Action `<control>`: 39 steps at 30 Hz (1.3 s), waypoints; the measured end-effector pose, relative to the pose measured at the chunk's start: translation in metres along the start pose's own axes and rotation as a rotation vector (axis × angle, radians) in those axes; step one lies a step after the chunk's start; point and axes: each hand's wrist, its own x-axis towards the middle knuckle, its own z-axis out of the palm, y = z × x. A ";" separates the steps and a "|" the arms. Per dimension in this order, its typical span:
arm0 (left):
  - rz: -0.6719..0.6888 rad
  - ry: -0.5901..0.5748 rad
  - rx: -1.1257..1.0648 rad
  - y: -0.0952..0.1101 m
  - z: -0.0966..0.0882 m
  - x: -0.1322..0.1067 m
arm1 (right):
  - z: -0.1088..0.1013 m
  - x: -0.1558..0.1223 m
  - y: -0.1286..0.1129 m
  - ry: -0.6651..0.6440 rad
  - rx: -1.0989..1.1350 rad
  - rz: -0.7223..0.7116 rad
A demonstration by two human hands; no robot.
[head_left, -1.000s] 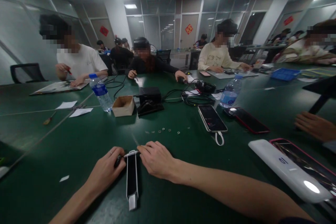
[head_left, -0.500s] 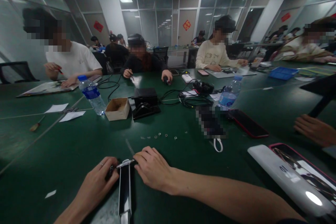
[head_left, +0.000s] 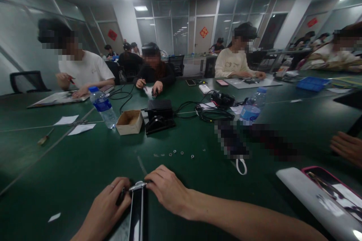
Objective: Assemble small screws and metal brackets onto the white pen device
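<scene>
Little change at the metal frame [head_left: 137,214]: left hand [head_left: 109,204] still has its fingers curled round a small dark piece [head_left: 121,197], right hand [head_left: 169,192] still pinches the right end of the frame's crossbar [head_left: 138,185]. Frame sits between both hands, near end now out of view. Loose nuts [head_left: 192,156] unmoved, so work looks confined to the far end
</scene>
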 end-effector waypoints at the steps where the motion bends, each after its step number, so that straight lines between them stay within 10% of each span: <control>1: 0.011 0.002 0.001 0.002 0.000 -0.001 | 0.000 0.000 0.000 0.000 0.002 -0.002; 22: 0.031 0.055 0.123 0.012 0.008 -0.008 | 0.005 -0.015 -0.002 0.267 -0.092 -0.038; 39: 0.186 0.097 0.078 0.008 0.010 -0.009 | 0.010 -0.017 0.002 0.093 -0.333 0.044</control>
